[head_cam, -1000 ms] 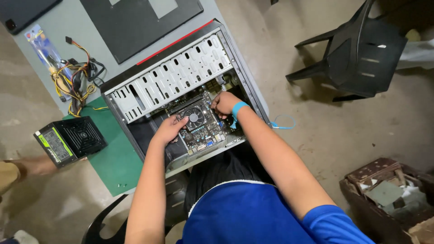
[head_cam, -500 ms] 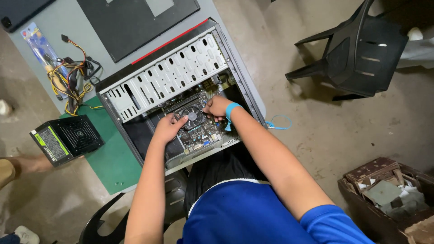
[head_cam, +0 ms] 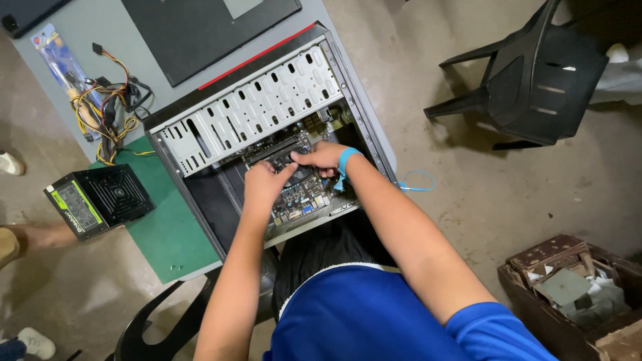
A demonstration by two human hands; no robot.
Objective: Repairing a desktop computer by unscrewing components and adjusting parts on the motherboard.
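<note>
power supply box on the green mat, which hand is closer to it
Left. The left hand is inside the open case, on the side toward the power supply box; the right hand is beyond it, farther away.

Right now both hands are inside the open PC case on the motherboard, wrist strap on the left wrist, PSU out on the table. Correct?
Not quite: in the head view the blue wrist strap is on the right wrist, beside the right hand. Otherwise correct: the left hand is also on the motherboard inside the open case, with the power supply on the table.

One computer case (head_cam: pixel 267 127), one power supply (head_cam: pixel 100 200), two black chairs (head_cam: pixel 535 73).
</note>
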